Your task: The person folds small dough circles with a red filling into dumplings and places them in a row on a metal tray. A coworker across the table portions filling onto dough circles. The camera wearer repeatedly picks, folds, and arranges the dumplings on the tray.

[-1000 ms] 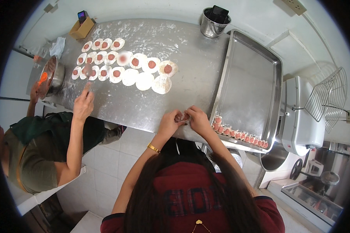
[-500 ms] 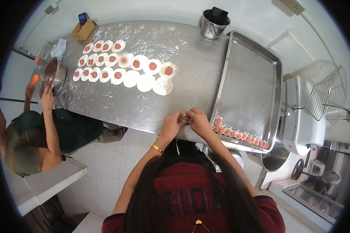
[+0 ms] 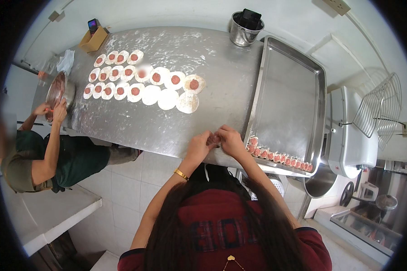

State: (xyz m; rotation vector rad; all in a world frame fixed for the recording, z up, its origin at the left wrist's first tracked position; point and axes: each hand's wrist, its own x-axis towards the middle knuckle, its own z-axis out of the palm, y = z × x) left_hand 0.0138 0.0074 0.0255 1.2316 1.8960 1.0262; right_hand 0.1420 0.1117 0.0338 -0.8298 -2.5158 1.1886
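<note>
Dumpling (image 3: 215, 140), small, pink-and-white, finger-pinched between my left hand (image 3: 198, 146) and right hand (image 3: 231, 141); rectangular steel tray (image 3: 287, 97) beside right, long axis pointing away.

off-white wrappers (image 3: 167, 99), most with pinkish-red filling (image 3: 194, 84), lie on the tabletop (image 3: 144, 128), which is silver-grey, streaked white toward its far edge. pink and cream dumplings (image 3: 282, 159) line the near edge of a grey tray (image 3: 285, 99). the box (image 3: 93, 42) at the tabletop's far left corner is tan.

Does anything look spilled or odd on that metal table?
White powder lies in messy streaks across the table, like a spill. Three wrappers at the near row's right end look odd, lacking the others' meat.
</note>
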